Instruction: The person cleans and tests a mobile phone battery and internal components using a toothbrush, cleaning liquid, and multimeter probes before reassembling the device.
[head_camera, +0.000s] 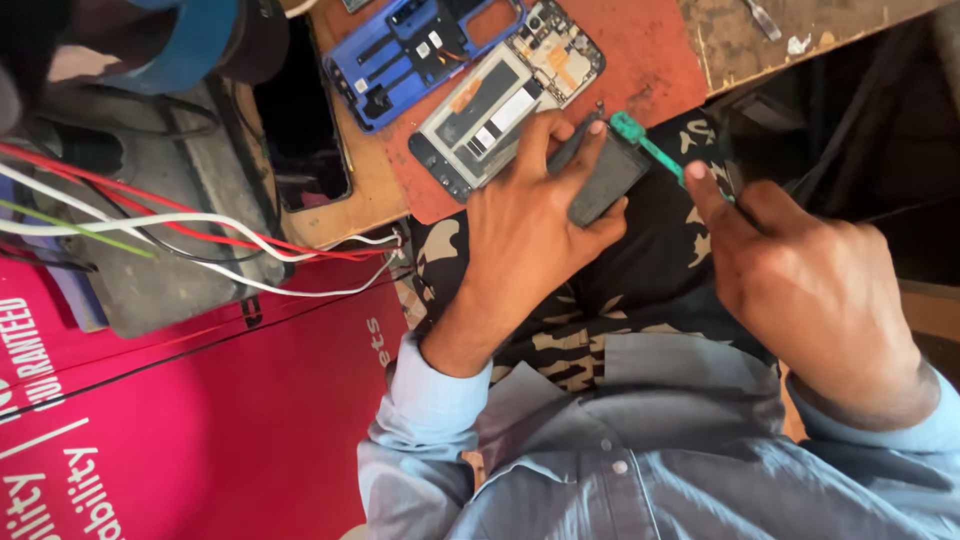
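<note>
Several wires (150, 225), red, white and green, trail over a pink printed board (180, 420) at the left. Further right, a blue phone back cover (400, 55) and an opened phone (505, 100) with bare circuit boards lie on a red mat (640, 60). The left hand (525, 230) is closed around a flat dark grey phone battery (605, 180), held over the lap just below the mat's edge. The right hand (810, 290) pinches a green plastic pry tool (650, 150), its tip touching the battery's upper corner.
</note>
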